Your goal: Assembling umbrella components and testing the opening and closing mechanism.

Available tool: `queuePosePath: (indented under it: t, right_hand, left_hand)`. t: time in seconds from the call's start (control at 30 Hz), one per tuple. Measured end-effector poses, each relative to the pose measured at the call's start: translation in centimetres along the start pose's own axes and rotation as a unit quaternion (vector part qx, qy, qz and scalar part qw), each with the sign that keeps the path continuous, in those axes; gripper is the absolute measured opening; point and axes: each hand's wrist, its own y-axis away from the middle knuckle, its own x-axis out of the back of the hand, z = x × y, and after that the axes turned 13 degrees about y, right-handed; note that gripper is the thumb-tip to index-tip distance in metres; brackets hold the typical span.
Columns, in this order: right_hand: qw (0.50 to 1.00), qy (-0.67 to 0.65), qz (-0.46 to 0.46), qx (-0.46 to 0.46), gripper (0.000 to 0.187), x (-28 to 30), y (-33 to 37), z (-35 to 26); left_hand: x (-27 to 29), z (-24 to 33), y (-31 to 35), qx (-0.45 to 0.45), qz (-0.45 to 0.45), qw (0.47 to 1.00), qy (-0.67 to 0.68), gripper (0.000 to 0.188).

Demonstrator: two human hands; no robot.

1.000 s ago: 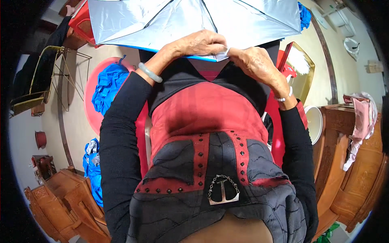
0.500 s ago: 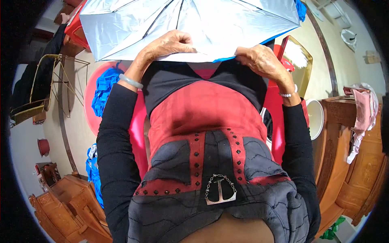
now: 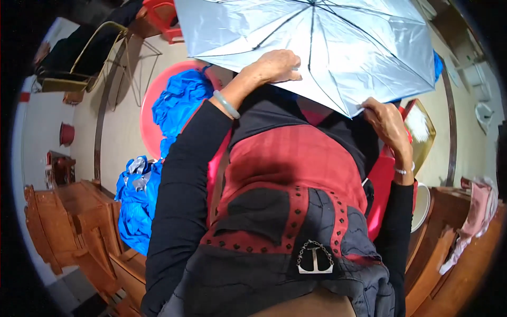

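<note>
Spread over my lap is an umbrella (image 3: 340, 50), its silver inner side facing me, with dark thin ribs meeting at a hub near the upper edge. My left hand (image 3: 274, 66) is closed on the canopy's near rim, fingers curled over the silver cloth. At a pointed corner of that rim, my right hand (image 3: 388, 124) pinches the fabric between thumb and fingers. The canopy's outer side, a strip of it blue, is mostly hidden beneath.
To the left, a pink basin (image 3: 150, 113) holds crumpled blue cloth (image 3: 182, 100), with another blue pile (image 3: 138, 206) nearer me. A folding metal frame (image 3: 124, 58) and a red plastic stool (image 3: 163, 18) stand beyond. Carved wooden furniture (image 3: 79, 216) and a white bucket (image 3: 421, 206) flank me.
The umbrella has turned and tilted, so a rim corner now points toward me by my right hand and its hub shows. My view has shifted left; both hands still hold the rim.
</note>
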Motion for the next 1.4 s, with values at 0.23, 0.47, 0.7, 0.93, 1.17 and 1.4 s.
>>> queuePosePath:
  t: [0.23, 0.47, 0.7, 0.93, 1.17, 1.4]
  right_hand:
    - [0.997, 0.053, 0.013, -0.058, 0.011, 0.6, 0.4, 1.4]
    - [0.954, 0.169, 0.197, -0.149, 0.015, 2.5, 1.5, 1.9]
    - [0.988, 0.022, 0.134, 0.071, 0.040, 1.6, 0.0, -1.2]
    - [0.982, 0.186, 0.014, 0.042, 0.010, -2.2, -0.9, 0.9]
    - [0.981, 0.191, 0.015, 0.043, 0.012, -1.3, -0.8, 1.8]
    - [0.986, 0.164, 0.033, -0.020, 0.010, -1.0, 0.1, 4.4]
  left_hand:
    - [4.6, -2.7, 3.0, 0.240, 0.030, 0.958, -0.156, 0.031]
    - [3.2, -3.1, 3.2, 0.243, 0.037, 0.964, -0.106, 0.032]
    - [1.8, -2.5, 1.6, 0.201, -0.042, 0.974, -0.097, 0.040]
    - [0.8, -0.7, -2.3, 0.243, -0.114, 0.956, -0.115, 0.047]
    - [2.2, -4.9, -2.3, 0.201, -0.106, 0.959, -0.167, 0.029]
    - [2.7, -4.4, -2.8, 0.240, -0.069, 0.958, -0.143, 0.027]
